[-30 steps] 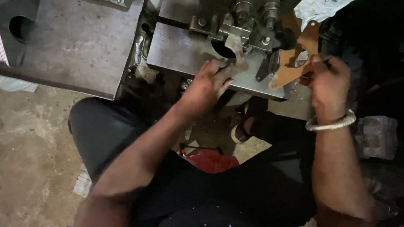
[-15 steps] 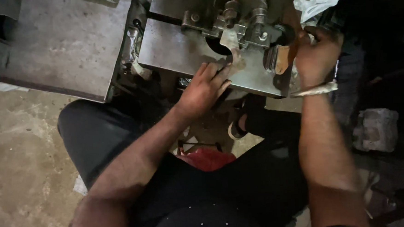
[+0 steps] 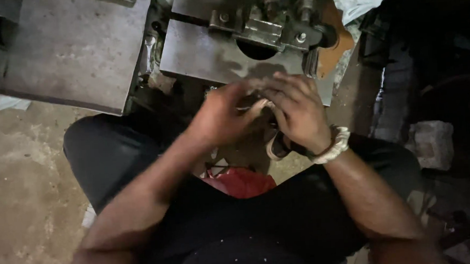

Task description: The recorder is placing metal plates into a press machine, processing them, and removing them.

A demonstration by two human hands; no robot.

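Both hands were met just below the front edge of the steel machine plate [image 3: 209, 53]. Left hand [image 3: 221, 119] and right hand [image 3: 298, 112] were touching at fingertips; whether anything was clamped betw. them couldn't be told (blurred). Right was nearer the orange piece [image 3: 334, 54] at the plate's right corner.

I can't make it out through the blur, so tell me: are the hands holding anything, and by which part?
It cannot be told. The left hand and right hand meet fingertip to fingertip below the metal machine plate, blurred; anything between them is hidden.
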